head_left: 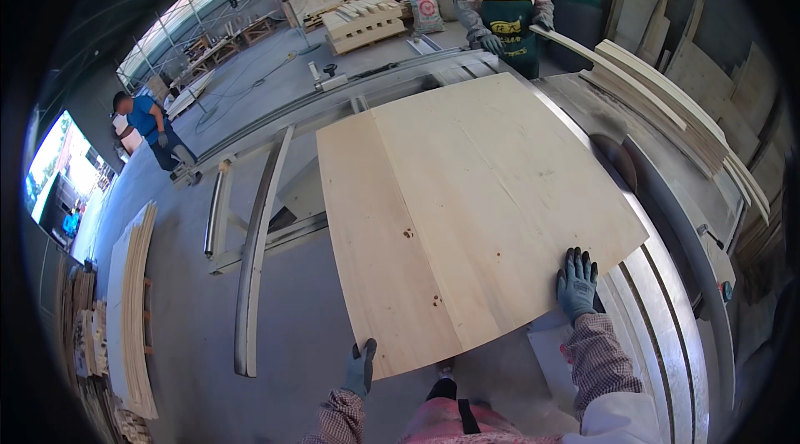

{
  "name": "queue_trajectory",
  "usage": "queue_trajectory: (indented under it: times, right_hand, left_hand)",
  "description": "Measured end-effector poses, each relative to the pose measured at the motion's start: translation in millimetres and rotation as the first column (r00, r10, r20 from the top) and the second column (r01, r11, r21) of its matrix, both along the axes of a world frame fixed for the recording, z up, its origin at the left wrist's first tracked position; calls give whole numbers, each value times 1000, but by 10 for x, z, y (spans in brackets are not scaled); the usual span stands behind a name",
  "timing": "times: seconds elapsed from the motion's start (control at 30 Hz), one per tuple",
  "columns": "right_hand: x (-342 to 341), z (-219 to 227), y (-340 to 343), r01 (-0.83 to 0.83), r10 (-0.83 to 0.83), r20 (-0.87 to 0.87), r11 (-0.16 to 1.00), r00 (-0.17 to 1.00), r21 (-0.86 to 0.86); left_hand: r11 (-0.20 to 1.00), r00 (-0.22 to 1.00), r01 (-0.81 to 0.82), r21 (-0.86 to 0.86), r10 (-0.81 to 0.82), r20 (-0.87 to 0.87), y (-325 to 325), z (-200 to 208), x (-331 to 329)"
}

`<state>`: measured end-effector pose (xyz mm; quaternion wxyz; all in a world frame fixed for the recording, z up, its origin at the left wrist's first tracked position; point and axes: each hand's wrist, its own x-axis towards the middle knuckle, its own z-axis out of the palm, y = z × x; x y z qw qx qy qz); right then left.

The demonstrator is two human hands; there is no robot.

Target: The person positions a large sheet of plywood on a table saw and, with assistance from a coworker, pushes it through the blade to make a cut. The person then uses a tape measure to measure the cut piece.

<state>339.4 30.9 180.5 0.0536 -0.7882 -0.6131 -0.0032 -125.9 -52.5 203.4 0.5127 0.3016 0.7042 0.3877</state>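
A large pale plywood sheet with a few dark knots lies over the sliding table of a panel saw. My left hand, in a grey-blue glove with dark fingertips, is closed round the sheet's near left corner. Wearing a matching glove, my right hand rests at the near right edge, its fingers stretched out on the wood. A round saw blade stands beyond the sheet's right edge. The sheet hides part of the saw frame beneath it.
Across the saw, a person in a green apron touches wood strips. Another person in blue stands far left. Metal rails stick out left of the sheet. Stacked boards stand at the left; a pallet stack lies behind.
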Motion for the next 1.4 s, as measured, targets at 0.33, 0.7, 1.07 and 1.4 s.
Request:
queue_trajectory:
  times: [0.33,0.7,1.07,1.4]
  right_hand:
    - [-70,60,-312,-23,26,-56,998,998,53]
    - [119,208,-1794,-3,9,-52,993,999,117]
    - [588,441,-3145,11,-10,-50,999,999,30]
    - [964,407,-4368,-12,11,-103,1000,995,-8]
  left_hand:
    - [999,993,-29,15,31,-115,-341,-438,-201]
    - [998,987,-2,56,11,-162,-1790,-18,239]
    - [992,994,7,-122,7,113,-2982,455,801]
    - [982,998,-33,-186,42,47,-4010,257,1225]
